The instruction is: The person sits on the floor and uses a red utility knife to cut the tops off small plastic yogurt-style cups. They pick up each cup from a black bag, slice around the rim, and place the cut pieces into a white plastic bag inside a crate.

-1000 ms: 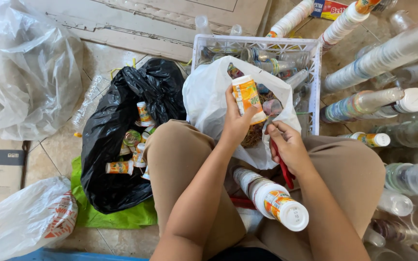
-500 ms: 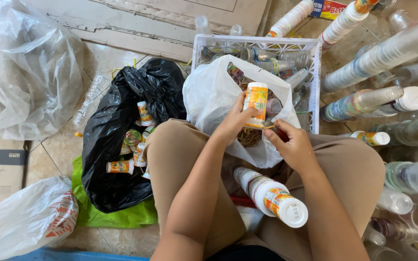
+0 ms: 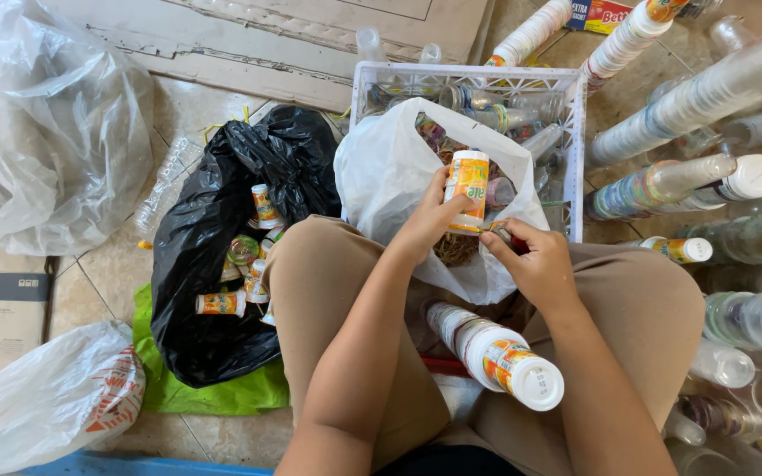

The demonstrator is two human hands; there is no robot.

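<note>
Left hand (image 3: 429, 231) wrapped around an orange-labelled plastic cup (image 3: 467, 189), grip closed on its side, cup upright over the mouth of the white plastic bag (image 3: 390, 181). Right hand (image 3: 535, 264) pinched narrow on a small dark tool (image 3: 506, 235) touching the cup's lower rim. Compared with a second ago: cup turned from tilted to upright and shifted slightly right, right hand moved in from below to meet the rim; label work at the base seemingly under way. Stack of nested cups (image 3: 491, 353) lying across the lap between the knees. Black bin bag (image 3: 213, 264) at left, loose cups inside, on a green sheet (image 3: 213, 397). White crate (image 3: 566, 106) behind, bottles inside. Tiled floor (image 3: 103, 273); long cup stacks (image 3: 707, 88) at right; clear bags (image 3: 37, 132) at left.
</note>
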